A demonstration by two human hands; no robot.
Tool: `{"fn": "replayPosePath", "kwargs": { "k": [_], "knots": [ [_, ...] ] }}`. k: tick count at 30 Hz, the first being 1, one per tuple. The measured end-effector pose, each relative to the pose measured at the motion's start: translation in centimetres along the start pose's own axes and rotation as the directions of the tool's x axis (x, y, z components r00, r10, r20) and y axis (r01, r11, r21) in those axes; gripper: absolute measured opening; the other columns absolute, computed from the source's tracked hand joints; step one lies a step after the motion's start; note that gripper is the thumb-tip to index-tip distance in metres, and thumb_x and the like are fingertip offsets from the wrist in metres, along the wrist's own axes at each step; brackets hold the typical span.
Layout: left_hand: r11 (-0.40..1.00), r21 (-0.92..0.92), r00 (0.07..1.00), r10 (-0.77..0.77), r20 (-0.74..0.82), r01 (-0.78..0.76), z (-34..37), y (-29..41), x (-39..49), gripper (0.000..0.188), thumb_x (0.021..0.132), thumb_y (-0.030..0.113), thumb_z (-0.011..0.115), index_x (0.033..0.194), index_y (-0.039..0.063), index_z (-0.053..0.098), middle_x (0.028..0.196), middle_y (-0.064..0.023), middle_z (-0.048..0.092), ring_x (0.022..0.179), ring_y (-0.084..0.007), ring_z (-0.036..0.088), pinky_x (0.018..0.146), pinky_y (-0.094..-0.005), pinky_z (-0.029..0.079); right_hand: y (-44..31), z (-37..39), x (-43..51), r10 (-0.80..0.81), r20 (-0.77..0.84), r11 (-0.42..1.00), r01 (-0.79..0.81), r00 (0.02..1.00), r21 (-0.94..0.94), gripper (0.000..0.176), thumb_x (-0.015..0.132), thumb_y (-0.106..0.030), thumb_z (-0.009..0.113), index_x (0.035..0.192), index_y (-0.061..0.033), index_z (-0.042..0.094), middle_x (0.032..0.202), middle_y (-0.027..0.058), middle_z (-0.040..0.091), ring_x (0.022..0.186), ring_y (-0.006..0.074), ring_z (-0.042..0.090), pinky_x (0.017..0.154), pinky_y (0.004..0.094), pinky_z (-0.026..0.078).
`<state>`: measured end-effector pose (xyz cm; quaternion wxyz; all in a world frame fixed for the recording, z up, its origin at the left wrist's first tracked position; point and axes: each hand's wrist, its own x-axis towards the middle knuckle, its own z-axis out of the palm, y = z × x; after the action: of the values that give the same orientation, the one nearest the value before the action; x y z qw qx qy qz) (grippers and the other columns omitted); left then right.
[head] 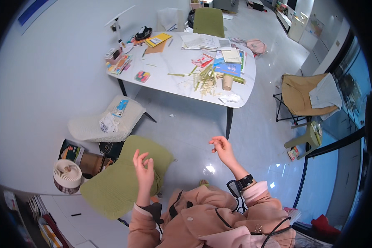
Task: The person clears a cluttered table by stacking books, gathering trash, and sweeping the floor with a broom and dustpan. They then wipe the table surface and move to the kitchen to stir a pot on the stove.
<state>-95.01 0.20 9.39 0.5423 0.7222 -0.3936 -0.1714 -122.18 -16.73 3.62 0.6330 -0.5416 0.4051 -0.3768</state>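
My left hand (144,169) is raised with its fingers apart, over the seat of a green fabric chair (111,186). Nothing is in it. My right hand (223,150) hangs in the air above the tiled floor (192,145), fingers loosely bent and holding nothing. Ahead stands a white marble-look table (173,83). On its near right part lie a heap of green and pale plant peelings (206,79), a paper cup (227,83), a crumpled tissue (230,98) and a blue book (228,66).
Left of the table stands a cream chair (124,121) bearing a blue packet (120,108) and a crumpled bag (109,123). A white fan (67,173) stands at the wall. Rightward are a tan folding chair (303,96) and a green stool (308,136). Another green chair (208,21) stands behind the table.
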Motion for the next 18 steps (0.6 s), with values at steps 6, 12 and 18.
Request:
{"fn": "replayPosePath", "kwargs": {
  "k": [6, 12, 18],
  "knots": [
    [0.997, 0.059, 0.979, 0.043, 0.198, -0.056, 7.9, -1.2, 7.4, 0.025, 0.088, 0.008, 0.058, 0.112, 0.002, 0.055, 0.143, -0.0204, 0.029, 0.117, -0.0238, 0.047, 0.088, -0.0312, 0.046, 3.2, -6.3, 2.3, 0.139, -0.235, 0.988, -0.12, 0.962, 0.092, 0.019, 0.095, -0.01, 0.05, 0.111, -0.0005, 0.053, 0.099, 0.0088, 0.064, 0.076, 0.0109, 0.059, 0.07, 0.0246, 0.051],
    [0.996, -0.017, 0.933, 0.087, 0.35, -0.086, 16.6, -3.2, 16.6, 0.025, 0.088, 0.007, 0.058, 0.112, 0.002, 0.055, 0.142, -0.0197, 0.031, 0.116, -0.023, 0.048, 0.087, -0.0304, 0.046, 5.1, -10.4, 8.8, 0.095, -0.388, 0.995, -0.093, 0.917, 0.024, 0.019, 0.094, -0.012, 0.052, 0.109, -0.001, 0.055, 0.098, 0.0082, 0.065, 0.081, 0.0123, 0.06, 0.07, 0.0255, 0.051],
    [0.987, -0.014, 0.846, 0.147, 0.512, -0.163, 23.9, -3.4, 26.8, 0.026, 0.086, 0.009, 0.059, 0.111, 0.004, 0.055, 0.139, -0.0182, 0.035, 0.115, -0.0262, 0.05, 0.086, -0.0332, 0.047, 5.3, -11.9, 20.9, -0.051, -0.446, 0.874, -0.176, 0.894, -0.453, 0.017, 0.087, -0.009, 0.057, 0.103, -0.0034, 0.061, 0.108, 0.0129, 0.063, 0.098, 0.0245, 0.06, 0.083, 0.0328, 0.049]
  ]
}}
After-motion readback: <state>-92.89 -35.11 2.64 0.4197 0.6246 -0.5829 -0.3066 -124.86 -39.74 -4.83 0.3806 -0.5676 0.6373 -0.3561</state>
